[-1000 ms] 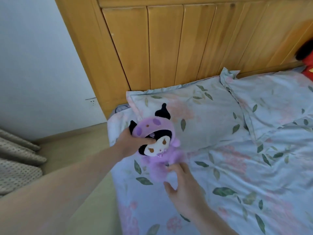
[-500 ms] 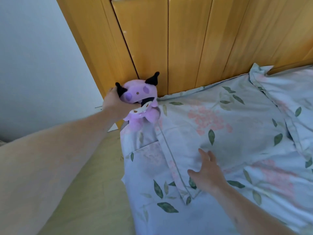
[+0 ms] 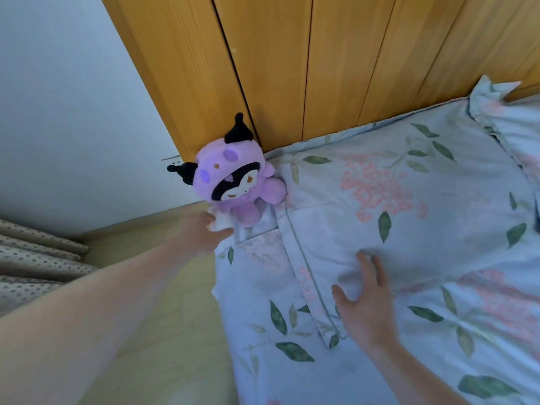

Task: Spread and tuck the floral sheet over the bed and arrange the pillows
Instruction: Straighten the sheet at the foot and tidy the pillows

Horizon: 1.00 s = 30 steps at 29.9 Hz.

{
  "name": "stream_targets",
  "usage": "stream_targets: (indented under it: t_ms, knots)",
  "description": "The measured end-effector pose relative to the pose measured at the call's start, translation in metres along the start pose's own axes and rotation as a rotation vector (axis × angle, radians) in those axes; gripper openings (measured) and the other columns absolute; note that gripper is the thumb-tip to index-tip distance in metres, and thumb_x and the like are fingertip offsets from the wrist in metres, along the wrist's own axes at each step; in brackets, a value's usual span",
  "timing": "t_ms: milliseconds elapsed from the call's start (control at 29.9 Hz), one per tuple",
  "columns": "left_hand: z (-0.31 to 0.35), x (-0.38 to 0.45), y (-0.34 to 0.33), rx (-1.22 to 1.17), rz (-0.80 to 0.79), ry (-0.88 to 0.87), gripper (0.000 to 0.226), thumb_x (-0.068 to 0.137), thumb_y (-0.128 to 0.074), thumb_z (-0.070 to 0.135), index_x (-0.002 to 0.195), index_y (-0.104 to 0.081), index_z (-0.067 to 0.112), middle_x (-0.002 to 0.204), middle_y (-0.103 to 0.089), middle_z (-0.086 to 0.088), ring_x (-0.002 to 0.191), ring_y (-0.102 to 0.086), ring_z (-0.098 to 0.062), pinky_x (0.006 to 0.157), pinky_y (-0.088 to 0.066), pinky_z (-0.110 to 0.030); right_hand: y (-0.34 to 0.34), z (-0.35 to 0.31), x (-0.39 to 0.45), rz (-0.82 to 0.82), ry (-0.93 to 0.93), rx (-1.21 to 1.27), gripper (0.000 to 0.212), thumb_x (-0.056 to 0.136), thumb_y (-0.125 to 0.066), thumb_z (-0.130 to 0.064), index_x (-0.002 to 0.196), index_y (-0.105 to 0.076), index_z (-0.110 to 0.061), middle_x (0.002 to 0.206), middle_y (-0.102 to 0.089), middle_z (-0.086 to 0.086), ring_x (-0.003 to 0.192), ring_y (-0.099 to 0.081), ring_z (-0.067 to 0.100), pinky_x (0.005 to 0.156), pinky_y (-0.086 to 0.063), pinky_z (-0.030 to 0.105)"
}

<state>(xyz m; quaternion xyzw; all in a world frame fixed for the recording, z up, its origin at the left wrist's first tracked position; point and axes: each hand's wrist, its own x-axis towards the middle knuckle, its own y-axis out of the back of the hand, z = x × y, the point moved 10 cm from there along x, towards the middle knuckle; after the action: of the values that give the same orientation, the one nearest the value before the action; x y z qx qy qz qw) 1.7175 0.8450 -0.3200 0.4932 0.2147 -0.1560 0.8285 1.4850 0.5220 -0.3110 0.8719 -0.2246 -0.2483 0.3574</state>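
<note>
The floral sheet (image 3: 394, 361) lies spread across the bed, pale blue with pink blooms and green leaves, filling the frame from 3 o'clock round to 6 o'clock. On it, against the wooden headboard (image 3: 292, 68), rests a matching floral pillow (image 3: 394, 206); a second pillow (image 3: 514, 121) sits at its 2 o'clock, their corners meeting near the frame's right edge.

My right hand (image 3: 365, 305) lies flat on the near edge of the first pillow, fingers straight and spread, palm down, gripping nothing. My left hand (image 3: 204, 232) reaches to the bed's top corner at 10 o'clock, its fingers touching the underside of a purple plush toy (image 3: 233, 179); whether they pinch the toy's white foot or merely press it, I cannot tell.

The plush, with black horn-like ears and a white face, sits upright at the corner where sheet, pillow and headboard meet, leaning on the headboard's edge. Beyond it at 9 o'clock stands a pale wall (image 3: 73, 97), with the yellowish floor (image 3: 163, 317) below and dotted beige fabric (image 3: 32, 258) bunched at the left edge.
</note>
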Motion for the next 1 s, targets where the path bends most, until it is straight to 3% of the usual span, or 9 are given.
stream_targets:
  t_ms: [201, 267, 334, 434, 568, 668, 802, 936, 1003]
  knots:
    - [-0.008, -0.004, -0.061, 0.112, -0.199, -0.071, 0.042, 0.083, -0.076, 0.043, 0.11, -0.056, 0.019, 0.109, -0.064, 0.001, 0.095, -0.063, -0.021, 0.085, -0.055, -0.036, 0.003, 0.036, -0.042, 0.123, -0.096, 0.063, 0.086, 0.085, -0.077, -0.029, 0.155, -0.028, -0.029, 0.16, -0.017, -0.008, 0.143, -0.032, 0.025, 0.107, -0.043, 0.044]
    - [0.0, 0.009, -0.04, -0.177, -0.139, -0.047, 0.04, 0.077, -0.085, 0.037, 0.099, -0.059, 0.018, 0.1, -0.066, 0.002, 0.091, -0.062, -0.021, 0.079, -0.053, -0.032, 0.001, 0.045, -0.045, 0.116, -0.141, 0.082, 0.089, 0.083, -0.079, -0.028, 0.155, -0.028, -0.026, 0.159, -0.018, -0.006, 0.141, -0.037, 0.03, 0.108, -0.044, 0.047]
    - [0.003, 0.019, -0.012, -0.646, -0.068, 0.017, 0.048, 0.069, -0.092, 0.042, 0.105, -0.066, 0.025, 0.106, -0.07, 0.005, 0.1, -0.064, -0.022, 0.085, -0.056, -0.035, -0.001, 0.049, -0.047, 0.102, -0.159, 0.102, 0.091, 0.082, -0.08, -0.028, 0.154, -0.026, -0.028, 0.157, -0.018, -0.007, 0.138, -0.041, 0.031, 0.106, -0.046, 0.051]
    - [-0.003, 0.03, 0.014, -0.937, 0.064, 0.119, 0.075, 0.056, -0.094, 0.057, 0.117, -0.063, 0.025, 0.114, -0.07, 0.007, 0.107, -0.066, -0.021, 0.089, -0.059, -0.044, 0.0, 0.051, -0.044, 0.097, -0.16, 0.122, 0.091, 0.082, -0.081, -0.027, 0.153, -0.025, -0.029, 0.156, -0.018, -0.008, 0.135, -0.044, 0.032, 0.103, -0.048, 0.051]
    - [0.011, 0.03, 0.036, -0.865, 0.25, 0.097, 0.093, 0.04, -0.097, 0.054, 0.113, -0.059, 0.011, 0.104, -0.071, 0.0, 0.092, -0.071, -0.02, 0.065, -0.058, -0.032, 0.01, 0.04, -0.027, 0.111, -0.178, 0.148, 0.089, 0.084, -0.079, -0.026, 0.153, -0.023, -0.027, 0.156, -0.018, -0.004, 0.133, -0.044, 0.035, 0.101, -0.046, 0.048]
    - [0.03, 0.029, 0.026, -0.75, 0.292, -0.005, 0.062, 0.059, -0.092, 0.042, 0.104, -0.056, 0.017, 0.099, -0.069, 0.001, 0.085, -0.071, -0.023, 0.062, -0.058, -0.036, 0.017, 0.032, -0.014, 0.107, -0.224, 0.195, 0.085, 0.086, -0.076, -0.024, 0.153, -0.024, -0.023, 0.157, -0.019, 0.003, 0.11, -0.052, 0.031, 0.094, -0.043, 0.041]
    - [0.04, 0.034, 0.01, -0.599, 0.268, 0.018, 0.031, 0.083, -0.069, 0.016, 0.111, -0.054, 0.016, 0.098, -0.065, 0.0, 0.082, -0.063, -0.019, 0.064, -0.052, -0.029, 0.013, 0.019, -0.013, 0.036, -0.218, 0.17, 0.086, 0.087, -0.075, -0.02, 0.156, -0.023, -0.021, 0.158, -0.021, 0.006, 0.071, -0.044, -0.002, 0.084, -0.038, 0.033]
    - [0.028, 0.047, 0.02, -0.692, 0.264, 0.065, 0.035, 0.074, -0.071, 0.009, 0.107, -0.061, 0.017, 0.1, -0.069, -0.004, 0.091, -0.07, -0.027, 0.079, -0.062, -0.041, 0.012, 0.021, -0.013, 0.017, -0.218, 0.172, 0.087, 0.087, -0.074, -0.022, 0.156, -0.021, -0.022, 0.159, -0.02, 0.002, 0.078, -0.05, 0.003, 0.084, -0.039, 0.032]
    - [0.027, 0.049, 0.02, -0.654, 0.236, 0.052, 0.035, 0.074, -0.071, 0.015, 0.106, -0.06, 0.02, 0.1, -0.069, -0.003, 0.091, -0.071, -0.028, 0.079, -0.062, -0.044, 0.012, 0.024, -0.015, 0.016, -0.209, 0.166, 0.086, 0.088, -0.074, -0.025, 0.156, -0.021, -0.024, 0.159, -0.02, 0.0, 0.105, -0.057, 0.022, 0.087, -0.042, 0.035]
